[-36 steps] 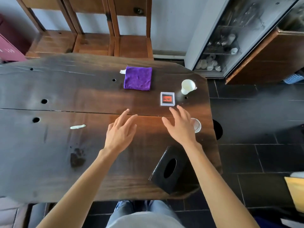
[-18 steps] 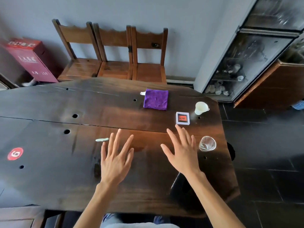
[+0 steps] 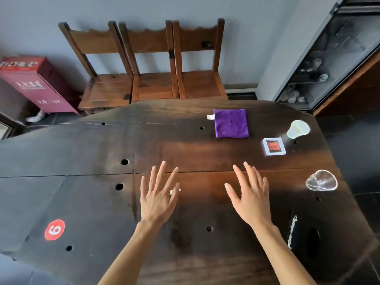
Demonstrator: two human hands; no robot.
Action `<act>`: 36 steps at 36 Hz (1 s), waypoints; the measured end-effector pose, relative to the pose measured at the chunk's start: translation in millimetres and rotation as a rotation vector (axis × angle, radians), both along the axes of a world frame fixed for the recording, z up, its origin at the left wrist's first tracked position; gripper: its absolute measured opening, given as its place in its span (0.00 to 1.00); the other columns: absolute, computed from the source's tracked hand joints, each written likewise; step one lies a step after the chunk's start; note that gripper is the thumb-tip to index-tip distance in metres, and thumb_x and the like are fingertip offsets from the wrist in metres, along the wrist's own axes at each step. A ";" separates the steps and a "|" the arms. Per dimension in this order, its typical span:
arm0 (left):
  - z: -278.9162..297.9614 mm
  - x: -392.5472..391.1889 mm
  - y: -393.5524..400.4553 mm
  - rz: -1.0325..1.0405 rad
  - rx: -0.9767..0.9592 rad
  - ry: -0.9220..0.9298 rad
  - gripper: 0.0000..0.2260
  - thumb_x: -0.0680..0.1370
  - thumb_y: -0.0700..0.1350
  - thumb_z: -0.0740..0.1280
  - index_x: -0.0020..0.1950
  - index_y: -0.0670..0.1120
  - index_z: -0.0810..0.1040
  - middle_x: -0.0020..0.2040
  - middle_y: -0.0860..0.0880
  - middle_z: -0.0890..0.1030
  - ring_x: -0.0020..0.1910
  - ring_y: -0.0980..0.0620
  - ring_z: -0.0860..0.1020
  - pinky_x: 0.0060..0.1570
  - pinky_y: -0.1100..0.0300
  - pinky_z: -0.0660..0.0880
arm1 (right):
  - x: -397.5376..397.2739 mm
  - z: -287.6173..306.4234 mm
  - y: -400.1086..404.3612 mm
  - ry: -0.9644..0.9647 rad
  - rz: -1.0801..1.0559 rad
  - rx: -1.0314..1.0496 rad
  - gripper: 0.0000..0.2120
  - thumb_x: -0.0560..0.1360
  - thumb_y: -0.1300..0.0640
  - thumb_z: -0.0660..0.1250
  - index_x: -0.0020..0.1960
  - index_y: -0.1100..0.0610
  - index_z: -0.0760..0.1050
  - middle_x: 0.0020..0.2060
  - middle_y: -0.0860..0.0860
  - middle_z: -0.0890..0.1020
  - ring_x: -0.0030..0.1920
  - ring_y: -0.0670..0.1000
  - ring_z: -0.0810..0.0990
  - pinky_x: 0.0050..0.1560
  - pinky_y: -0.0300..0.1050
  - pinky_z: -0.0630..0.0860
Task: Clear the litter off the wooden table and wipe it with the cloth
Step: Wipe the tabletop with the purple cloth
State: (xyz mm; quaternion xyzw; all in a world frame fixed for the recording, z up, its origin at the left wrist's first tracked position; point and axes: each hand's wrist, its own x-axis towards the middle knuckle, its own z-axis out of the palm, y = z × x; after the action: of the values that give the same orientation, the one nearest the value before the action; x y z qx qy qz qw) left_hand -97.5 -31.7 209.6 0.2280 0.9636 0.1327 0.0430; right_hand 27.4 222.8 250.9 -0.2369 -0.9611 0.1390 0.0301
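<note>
Both hands (image 3: 202, 199) still spread, empty, over dark wooden surface (image 3: 82, 192); left now hides pale litter scrap (image 3: 174, 190); clearing unstarted.

Standing in a row beyond the hands against the grey wall (image 3: 242, 38): three wooden chairs (image 3: 156, 83). Leaning far left of the hands, a red box (image 3: 35, 83). Rising to the far right, a glass-fronted cabinet (image 3: 329, 58). Showing at the right, dark tiled floor (image 3: 357, 140).
</note>
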 end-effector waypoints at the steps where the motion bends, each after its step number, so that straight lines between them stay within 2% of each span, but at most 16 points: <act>1: -8.8 -11.3 -2.1 -0.003 -0.006 0.001 0.25 0.84 0.62 0.47 0.82 0.66 0.53 0.85 0.56 0.48 0.84 0.50 0.50 0.79 0.42 0.50 | -7.9 -5.4 -1.2 -0.006 -0.004 0.000 0.32 0.80 0.33 0.50 0.77 0.47 0.67 0.78 0.55 0.66 0.78 0.60 0.64 0.74 0.69 0.61; 8: -78.9 -90.6 -1.8 -0.014 -0.037 0.004 0.25 0.83 0.59 0.52 0.82 0.65 0.56 0.84 0.55 0.51 0.83 0.49 0.53 0.77 0.38 0.56 | -70.4 -54.6 3.9 -0.069 -0.015 0.005 0.36 0.80 0.30 0.41 0.78 0.47 0.66 0.78 0.55 0.66 0.77 0.60 0.65 0.74 0.68 0.62; 13: -127.3 -146.9 12.1 -0.036 -0.062 -0.006 0.25 0.83 0.59 0.50 0.81 0.63 0.58 0.84 0.53 0.56 0.82 0.46 0.59 0.76 0.36 0.60 | -115.8 -97.9 17.8 -0.088 -0.015 0.006 0.36 0.79 0.30 0.42 0.78 0.47 0.66 0.78 0.55 0.66 0.77 0.61 0.66 0.73 0.69 0.63; 18: -179.5 -189.3 28.0 -0.056 -0.113 -0.075 0.25 0.83 0.61 0.46 0.81 0.64 0.59 0.84 0.54 0.54 0.83 0.46 0.55 0.78 0.36 0.53 | -152.2 -134.3 33.8 -0.082 -0.030 0.006 0.35 0.79 0.30 0.45 0.78 0.47 0.66 0.78 0.54 0.66 0.77 0.60 0.65 0.73 0.68 0.62; 22: -218.2 -208.6 23.5 -0.081 -0.164 -0.100 0.26 0.82 0.65 0.38 0.81 0.67 0.47 0.84 0.57 0.47 0.84 0.49 0.46 0.79 0.37 0.42 | -168.9 -157.5 46.3 -0.077 -0.032 0.024 0.32 0.80 0.33 0.48 0.79 0.46 0.64 0.79 0.54 0.64 0.78 0.58 0.63 0.75 0.67 0.61; 26: -226.1 -210.9 21.0 -0.093 -0.176 -0.038 0.25 0.84 0.64 0.43 0.82 0.67 0.49 0.84 0.56 0.50 0.84 0.49 0.48 0.79 0.37 0.43 | -181.6 -171.6 58.5 -0.065 -0.046 0.022 0.30 0.81 0.36 0.52 0.79 0.47 0.64 0.79 0.54 0.64 0.78 0.57 0.62 0.75 0.66 0.61; 36: -228.7 -221.5 25.3 -0.087 -0.208 0.021 0.26 0.83 0.62 0.48 0.82 0.66 0.51 0.84 0.56 0.53 0.83 0.47 0.53 0.79 0.36 0.46 | -214.1 -190.1 97.9 -0.056 -0.083 0.037 0.28 0.82 0.38 0.53 0.78 0.48 0.64 0.78 0.55 0.65 0.78 0.57 0.62 0.74 0.68 0.62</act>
State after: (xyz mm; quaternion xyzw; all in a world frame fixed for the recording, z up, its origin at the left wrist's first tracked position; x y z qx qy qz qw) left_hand -319.0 -6.4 -19.2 0.2654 0.9617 0.0278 0.0620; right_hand -186.7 320.7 60.9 -0.2798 -0.9533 0.1131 0.0132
